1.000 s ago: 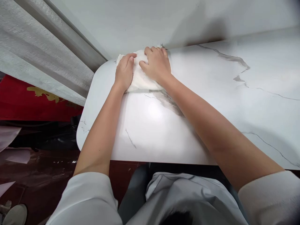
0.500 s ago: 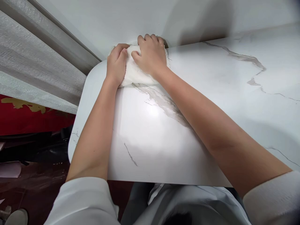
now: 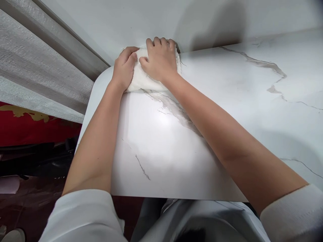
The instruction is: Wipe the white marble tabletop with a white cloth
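Note:
A white cloth [image 3: 143, 82] lies bunched at the far left corner of a white marble-patterned table [image 3: 227, 101], up against the wall. My left hand [image 3: 123, 69] presses on the cloth's left side with its fingers curled over it. My right hand [image 3: 158, 58] lies on top of the cloth, fingers bent and gripping it. Both forearms stretch across the tabletop, and most of the cloth is hidden under the hands.
A pale wall [image 3: 151, 20] runs behind the table. A grey curtain [image 3: 37, 67] hangs at the left. Below the table's left edge are a red surface [image 3: 25, 129] and a dark floor [image 3: 32, 198]. My light grey clothing [image 3: 196, 222] fills the bottom.
Both hands pushed the cloth farther away along the table until it reached the wall. In the last half second they have barely moved.

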{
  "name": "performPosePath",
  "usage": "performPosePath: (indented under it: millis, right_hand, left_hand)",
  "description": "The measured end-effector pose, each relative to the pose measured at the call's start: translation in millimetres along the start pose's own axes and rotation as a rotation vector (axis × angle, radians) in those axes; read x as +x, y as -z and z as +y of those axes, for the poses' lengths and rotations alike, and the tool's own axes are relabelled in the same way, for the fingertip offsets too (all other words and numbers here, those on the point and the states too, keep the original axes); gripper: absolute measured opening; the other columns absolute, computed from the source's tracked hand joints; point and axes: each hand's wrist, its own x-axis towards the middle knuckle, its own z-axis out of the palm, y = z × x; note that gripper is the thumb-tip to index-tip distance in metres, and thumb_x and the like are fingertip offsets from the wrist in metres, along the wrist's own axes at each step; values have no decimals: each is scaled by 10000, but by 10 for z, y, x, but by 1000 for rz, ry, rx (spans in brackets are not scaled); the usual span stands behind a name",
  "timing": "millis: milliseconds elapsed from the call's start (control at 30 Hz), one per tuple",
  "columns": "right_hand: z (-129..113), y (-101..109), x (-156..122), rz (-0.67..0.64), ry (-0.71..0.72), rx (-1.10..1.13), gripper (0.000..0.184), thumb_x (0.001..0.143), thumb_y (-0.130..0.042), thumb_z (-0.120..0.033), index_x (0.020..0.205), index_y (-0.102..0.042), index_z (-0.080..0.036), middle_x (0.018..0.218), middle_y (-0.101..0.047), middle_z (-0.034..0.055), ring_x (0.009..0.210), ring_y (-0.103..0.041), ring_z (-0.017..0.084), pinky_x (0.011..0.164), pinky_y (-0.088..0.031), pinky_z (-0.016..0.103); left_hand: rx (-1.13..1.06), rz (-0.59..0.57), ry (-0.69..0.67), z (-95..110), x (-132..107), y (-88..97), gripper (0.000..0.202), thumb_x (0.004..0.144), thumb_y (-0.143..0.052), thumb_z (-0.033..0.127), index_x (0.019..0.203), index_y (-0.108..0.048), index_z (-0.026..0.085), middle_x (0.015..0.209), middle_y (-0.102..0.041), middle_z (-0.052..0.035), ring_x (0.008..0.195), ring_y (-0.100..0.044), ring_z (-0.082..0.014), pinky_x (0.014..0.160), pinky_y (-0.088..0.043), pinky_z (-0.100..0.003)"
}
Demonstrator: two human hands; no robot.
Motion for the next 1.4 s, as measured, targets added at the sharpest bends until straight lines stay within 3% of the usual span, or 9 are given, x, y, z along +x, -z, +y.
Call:
performPosePath:
  millis: [133, 233, 433, 533, 633, 833, 1000, 1200, 1400]
  right_hand:
    - [-4, -7, -63, -55, 16, -19, 380, 978, -330, -306, 1236, -527, -108, 1255, -585, 128, 1208, -480, 270, 1140, -304, 487]
    - [-45, -35, -159, -67, 41, 18, 357, 1002, -337, -290, 1229, -493, -63, 1280, -554, 124, 1243, -446, 259, 1160, -230, 507]
    - [-210, 11, -600, -98, 75, 16, 527, 1018, -211, -408, 1332, -495, -93, 1351, -513, 160, 1288, -412, 316, 1153, -167, 602]
    - [-326, 132, -917, -116, 107, -6, 533, 1023, -175, -372, 1341, -473, -65, 1356, -496, 186, 1318, -404, 343, 1142, -171, 643]
    - [-472, 295, -1276, -154, 119, 3, 476, 1009, -263, -333, 1337, -479, -63, 1359, -493, 176, 1319, -406, 322, 1161, -161, 628]
    - [-792, 594, -2020, -193, 200, 67, 539, 1010, -343, -356, 1440, -403, -36, 1446, -417, 228, 1382, -324, 383, 1125, -99, 727]
    - [-1004, 697, -2431, -223, 277, 110, 597, 1015, -357, -374, 1506, -343, -35, 1513, -331, 270, 1424, -251, 436, 1082, -61, 782]
    - [-1171, 715, -2610, -205, 335, 145, 607, 1009, -373, -373, 1507, -349, -26, 1505, -344, 285, 1418, -262, 453, 1079, -86, 789]
    - [-1264, 712, -2592, -189, 360, 116, 594, 1007, -355, -361, 1485, -381, -9, 1478, -380, 291, 1387, -310, 473, 1080, -145, 785]
  left_hand:
    - [52, 10, 21, 69, -107, 5, 285, 1043, -383, 209, 1278, -543, 236, 1337, -601, 72, 1267, -492, -139, 1151, -368, -336]
    - [106, 24, 57, 152, -280, 28, 309, 1023, -429, 178, 1312, -530, 219, 1350, -589, 45, 1299, -481, -140, 1176, -335, -373]
    - [159, 4, 77, 225, -763, 113, 317, 1014, -459, 240, 1327, -509, 255, 1395, -564, 61, 1328, -459, -145, 1207, -296, -390]
    - [170, -1, 12, 240, -1094, 172, 344, 1002, -469, 383, 1313, -548, 261, 1387, -580, 7, 1332, -478, -216, 1188, -314, -415]
    - [168, -3, -12, 311, -1511, 252, 389, 973, -470, 472, 1305, -570, 295, 1388, -586, -22, 1343, -477, -271, 1178, -319, -437]
    - [225, -19, 8, 556, -2360, 462, 457, 959, -428, 439, 1361, -536, 251, 1398, -569, -72, 1342, -477, -292, 1172, -329, -469]
    - [252, -29, 22, 631, -2849, 608, 454, 962, -420, 404, 1374, -522, 244, 1425, -551, -77, 1357, -468, -286, 1178, -324, -480]
    - [329, 23, -24, 596, -3169, 696, 440, 988, -375, 361, 1385, -507, 228, 1427, -552, -92, 1355, -478, -266, 1177, -329, -454]
    - [345, 23, -22, 513, -3166, 758, 428, 975, -387, 353, 1369, -518, 247, 1415, -565, -84, 1348, -488, -264, 1181, -321, -458]
